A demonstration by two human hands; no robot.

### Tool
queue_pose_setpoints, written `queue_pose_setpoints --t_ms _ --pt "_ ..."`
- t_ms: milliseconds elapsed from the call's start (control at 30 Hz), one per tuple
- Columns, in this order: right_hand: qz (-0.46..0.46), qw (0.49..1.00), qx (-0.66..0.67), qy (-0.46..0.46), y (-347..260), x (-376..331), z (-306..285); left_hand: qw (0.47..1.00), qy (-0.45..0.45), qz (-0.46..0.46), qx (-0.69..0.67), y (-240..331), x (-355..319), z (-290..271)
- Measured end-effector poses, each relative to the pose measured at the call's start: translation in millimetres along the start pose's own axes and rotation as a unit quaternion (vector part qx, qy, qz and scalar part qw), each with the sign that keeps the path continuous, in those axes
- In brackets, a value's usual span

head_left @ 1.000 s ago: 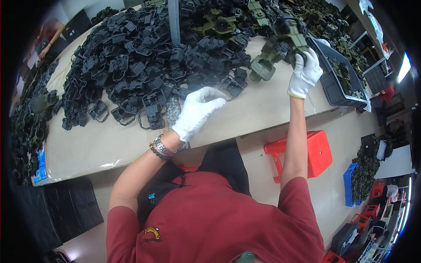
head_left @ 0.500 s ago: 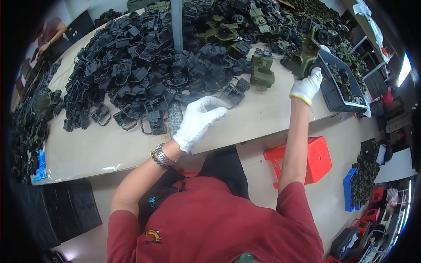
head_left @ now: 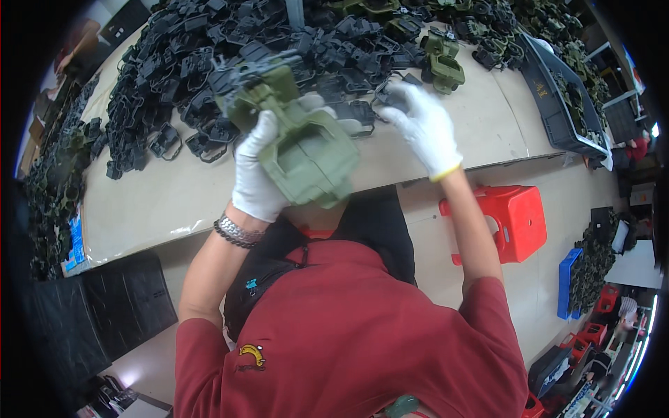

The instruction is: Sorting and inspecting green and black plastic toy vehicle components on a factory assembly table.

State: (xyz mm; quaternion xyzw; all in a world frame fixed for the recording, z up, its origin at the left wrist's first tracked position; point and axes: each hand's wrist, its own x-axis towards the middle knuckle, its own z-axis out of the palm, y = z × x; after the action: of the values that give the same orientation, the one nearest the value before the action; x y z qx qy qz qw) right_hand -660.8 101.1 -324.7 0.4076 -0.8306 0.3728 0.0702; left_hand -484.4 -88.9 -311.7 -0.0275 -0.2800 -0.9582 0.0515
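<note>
My left hand [head_left: 256, 182] grips the green toy car [head_left: 313, 157] at 11 o'clock. My right hand [head_left: 424, 129] is blurry at 1 o'clock, near the dark parts [head_left: 362, 54]; I can't tell if it's holding any. I think this is the holding step; the next move calls for a steady right hand.

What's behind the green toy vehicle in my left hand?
Behind the green toy vehicle, some fingers of your left hand peek out, with heaped dark parts beyond; what it covers is hidden.

Left hand [head_left: 259, 174], earlier empty, now grips green vehicle body [head_left: 317, 167]; right hand [head_left: 423, 129], now unladen, moved left beside black part [head_left: 381, 94].
</note>
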Motion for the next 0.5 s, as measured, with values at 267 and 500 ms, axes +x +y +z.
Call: queue_pose_setpoints --t_ms 267,500 --pt "-0.188 0.938 -0.278 -0.082 54.4 16.5 5.3 0.989 0.108 0.033 0.097 10.0 -32.8 -16.7" --pt "-0.169 0.945 -0.271 -0.072 51.3 5.0 -1.3 0.989 0.081 0.023 0.124 1.9 -32.6 -15.9"
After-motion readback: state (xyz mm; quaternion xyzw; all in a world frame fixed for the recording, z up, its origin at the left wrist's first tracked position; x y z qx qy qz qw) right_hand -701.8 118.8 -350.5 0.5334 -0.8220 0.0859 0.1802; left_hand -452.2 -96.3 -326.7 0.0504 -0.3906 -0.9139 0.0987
